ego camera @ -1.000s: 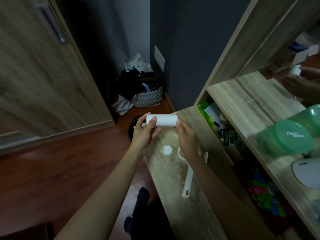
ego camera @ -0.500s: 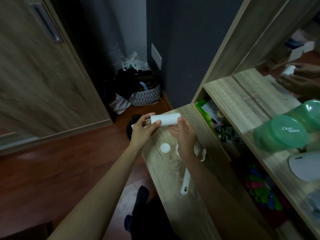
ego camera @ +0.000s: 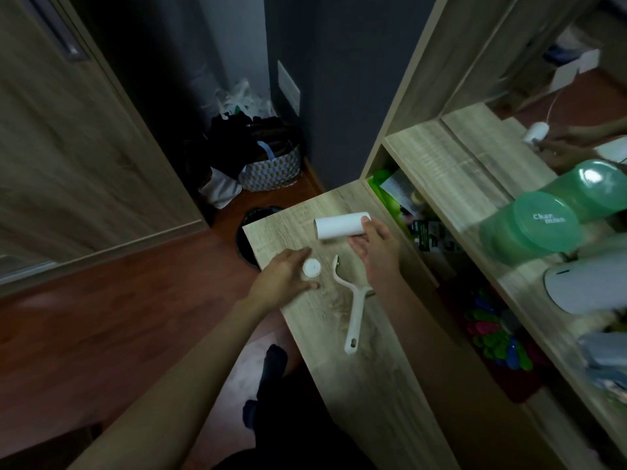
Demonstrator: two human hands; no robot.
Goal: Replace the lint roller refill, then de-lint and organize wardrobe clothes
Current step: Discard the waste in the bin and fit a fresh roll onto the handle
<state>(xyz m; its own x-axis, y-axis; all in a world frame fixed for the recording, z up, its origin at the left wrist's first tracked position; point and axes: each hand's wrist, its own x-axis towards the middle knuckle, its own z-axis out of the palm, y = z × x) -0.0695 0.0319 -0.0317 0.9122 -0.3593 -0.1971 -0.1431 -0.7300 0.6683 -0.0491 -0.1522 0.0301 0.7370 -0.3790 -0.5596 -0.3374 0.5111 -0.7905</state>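
Right hand, palm up over counter, grips roll by its right end, roll about level. Left hand low, fingers loosely spread either side of cap on counter. Handle lies flat between wrists.

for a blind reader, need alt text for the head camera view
A person's right hand holds one end of a white lint roll at a wooden counter, while the left hand reaches around a small white round cap lying there. The bare white roller handle lies on the counter between the forearms, with cluttered shelves to the right.
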